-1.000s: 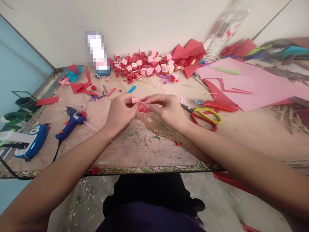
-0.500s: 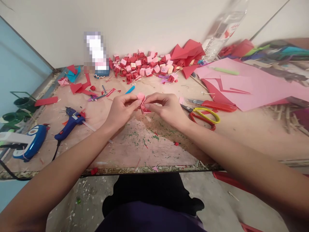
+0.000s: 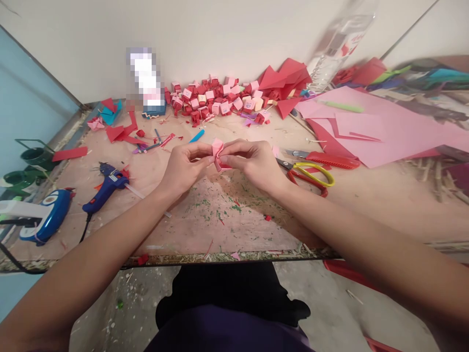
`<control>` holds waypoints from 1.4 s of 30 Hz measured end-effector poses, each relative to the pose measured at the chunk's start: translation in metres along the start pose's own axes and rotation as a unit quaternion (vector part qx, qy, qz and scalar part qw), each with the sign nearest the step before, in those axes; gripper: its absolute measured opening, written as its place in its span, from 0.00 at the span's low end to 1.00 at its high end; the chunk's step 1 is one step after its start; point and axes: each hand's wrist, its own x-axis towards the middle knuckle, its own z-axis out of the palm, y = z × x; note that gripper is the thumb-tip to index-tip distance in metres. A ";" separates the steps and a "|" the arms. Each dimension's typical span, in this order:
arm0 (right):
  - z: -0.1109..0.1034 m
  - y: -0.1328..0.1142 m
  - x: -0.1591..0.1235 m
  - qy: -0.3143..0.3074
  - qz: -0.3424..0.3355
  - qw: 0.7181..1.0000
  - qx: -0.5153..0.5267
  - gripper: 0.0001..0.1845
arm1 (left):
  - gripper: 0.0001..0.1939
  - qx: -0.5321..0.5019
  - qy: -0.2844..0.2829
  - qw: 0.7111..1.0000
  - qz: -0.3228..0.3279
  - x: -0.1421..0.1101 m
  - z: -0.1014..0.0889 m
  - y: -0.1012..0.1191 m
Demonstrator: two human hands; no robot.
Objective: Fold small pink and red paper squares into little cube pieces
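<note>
Above the middle of the worktable [image 3: 227, 230], my left hand [image 3: 185, 168] and my right hand [image 3: 252, 164] meet, fingertips pinched on a small folded piece of pink and red paper [image 3: 217, 150]. The paper stands up between the thumbs and forefingers of both hands. Part of it is hidden behind my fingers.
A heap of small pink and red paper cubes [image 3: 216, 100] lies at the back by the wall. Scissors [image 3: 309, 176] and a red cutter [image 3: 330, 160] lie right of my hands, pink sheets [image 3: 373, 129] beyond. A blue glue gun [image 3: 106, 188] and a tape dispenser [image 3: 40, 220] sit left.
The paper piece has been turned and folded up between my fingers, now standing more upright. My hands shifted slightly toward the wall.
</note>
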 end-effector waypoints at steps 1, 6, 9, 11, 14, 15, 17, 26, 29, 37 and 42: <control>0.000 0.000 0.000 -0.002 -0.004 1.000 -0.004 0.08 | 0.06 0.000 0.003 1.000 -0.001 0.000 0.000 -0.001; 0.000 0.000 0.000 -0.001 -0.009 1.000 -0.006 0.05 | 0.05 -0.006 0.001 1.000 0.008 -0.001 0.000 0.000; 0.000 0.001 0.000 0.010 -0.004 1.000 0.006 0.04 | 0.07 -0.018 -0.019 1.000 0.015 -0.003 0.000 0.005; 0.000 0.002 0.000 0.013 0.001 1.000 0.016 0.04 | 0.09 -0.027 -0.022 0.999 0.001 -0.004 0.001 0.006; 0.001 0.003 0.000 0.008 0.009 1.000 0.020 0.03 | 0.12 -0.033 -0.011 0.999 -0.021 -0.005 0.001 0.006; 0.001 0.003 0.000 0.006 0.010 1.000 0.020 0.03 | 0.12 -0.033 -0.008 0.999 -0.020 -0.005 0.001 0.005; 0.000 0.003 0.000 0.005 0.010 1.000 0.024 0.03 | 0.12 -0.032 -0.004 0.999 -0.012 -0.004 0.001 0.004; 0.000 0.002 0.001 0.003 0.008 1.000 0.020 0.02 | 0.12 -0.034 0.012 0.999 -0.013 -0.002 0.001 0.000; 0.000 0.002 0.001 0.004 0.003 1.000 0.011 0.03 | 0.09 -0.030 0.009 1.000 -0.004 -0.002 0.001 -0.001; 0.003 0.001 -0.002 0.029 0.015 0.999 0.025 0.14 | 0.11 -0.004 0.009 1.000 -0.003 -0.002 0.001 0.003; 0.005 -0.001 -0.004 0.038 0.003 0.999 0.016 0.12 | 0.11 0.027 0.000 1.000 -0.005 -0.007 0.001 0.005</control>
